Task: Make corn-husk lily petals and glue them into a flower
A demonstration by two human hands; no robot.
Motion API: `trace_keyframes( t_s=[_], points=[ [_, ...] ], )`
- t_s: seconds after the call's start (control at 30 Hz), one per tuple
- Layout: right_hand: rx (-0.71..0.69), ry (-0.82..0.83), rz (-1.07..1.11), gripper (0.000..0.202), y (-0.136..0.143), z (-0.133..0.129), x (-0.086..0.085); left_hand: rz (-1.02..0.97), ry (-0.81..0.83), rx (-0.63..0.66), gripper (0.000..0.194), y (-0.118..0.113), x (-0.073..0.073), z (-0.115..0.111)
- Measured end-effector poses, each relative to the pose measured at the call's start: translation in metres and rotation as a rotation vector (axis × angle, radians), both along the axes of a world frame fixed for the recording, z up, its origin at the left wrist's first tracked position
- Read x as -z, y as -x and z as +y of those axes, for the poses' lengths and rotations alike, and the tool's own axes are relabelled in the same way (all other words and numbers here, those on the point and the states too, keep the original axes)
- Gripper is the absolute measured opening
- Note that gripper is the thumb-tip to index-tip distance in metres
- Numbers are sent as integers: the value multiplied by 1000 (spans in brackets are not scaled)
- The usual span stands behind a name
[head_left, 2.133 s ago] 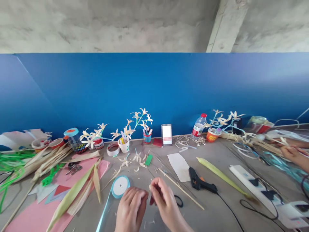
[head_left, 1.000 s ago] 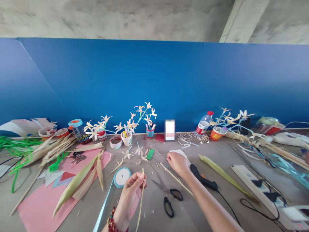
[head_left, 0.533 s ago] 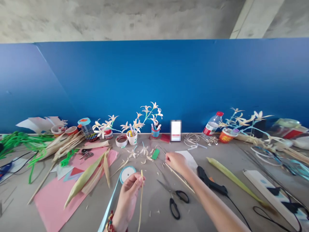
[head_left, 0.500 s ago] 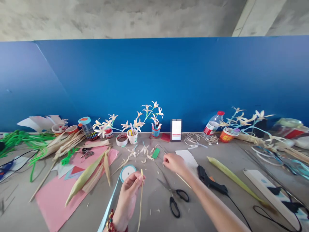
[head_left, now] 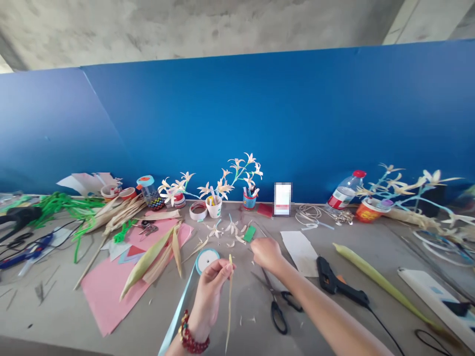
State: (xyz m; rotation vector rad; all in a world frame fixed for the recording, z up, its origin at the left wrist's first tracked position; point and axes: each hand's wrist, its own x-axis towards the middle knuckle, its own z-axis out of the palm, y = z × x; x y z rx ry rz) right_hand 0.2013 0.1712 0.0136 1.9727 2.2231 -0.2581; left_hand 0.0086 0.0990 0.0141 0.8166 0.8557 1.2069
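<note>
My left hand pinches the top of a thin pale strip, which looks like corn husk and hangs down below the fingers. Beside that hand lies a roll of light blue ribbon, its tail running toward the near edge. My right hand is closed low over the table; whatever its fingers hold, if anything, is hidden. Just in front of it are a small green piece and several pale petals. Black-handled scissors lie partly under the right forearm.
A glue gun and a green husk lie to the right, near a power strip. Pink paper and husks spread out on the left. Pots with husk flowers and a bottle stand along the blue wall.
The camera view has turned left, so most things sit farther right in the picture. My right hand has shifted slightly left relative to the table. My left hand keeps pinching the strip.
</note>
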Motion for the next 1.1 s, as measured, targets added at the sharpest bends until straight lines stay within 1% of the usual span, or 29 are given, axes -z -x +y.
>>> trace_keyframes(
  t_s=[0.07, 0.17, 0.2, 0.3, 0.37, 0.4, 0.47, 0.53, 0.57, 0.67, 0.77, 0.93, 1.1],
  points=[
    [21, 5, 47, 30, -4, -2, -6, 8, 3, -11, 26, 0, 1, 0],
    [29, -22, 169, 13, -10, -10, -21, 24, 1, -7, 25, 0, 2, 1],
    [20, -40, 227, 11, -12, -14, -27, 30, -6, -8, 24, 0, 3, 1],
    [-38, -78, 437, 13, -11, -35, -43, 43, -52, -33, 21, -1, 5, 3],
    [-70, -76, 563, 12, -6, -51, -49, 49, -87, -45, 19, -4, 6, 3],
    [-74, -67, 642, 12, -2, -59, -49, 48, -100, -45, 18, -5, 6, 3],
    [-43, -43, 884, 10, 6, -71, -46, 33, -116, -44, 17, -9, 6, 2],
    [7, -22, 1127, 9, 14, -78, -39, 4, -115, -50, 16, -13, 5, 0],
    [26, -16, 1209, 8, 17, -79, -36, -11, -110, -54, 16, -15, 5, -1],
    [41, -19, 1284, 8, 22, -79, -26, -31, -95, -63, 17, -19, 2, -5],
    [55, -45, 1324, 10, 23, -80, -21, -19, -100, -84, 19, -21, -2, -7],
    [93, -82, 1359, 11, 27, -88, -25, -2, -140, -104, 20, -25, -6, -12],
    [127, -72, 1522, 14, 33, -98, -28, -31, -149, -85, 17, -24, -9, -17]
  ],
)
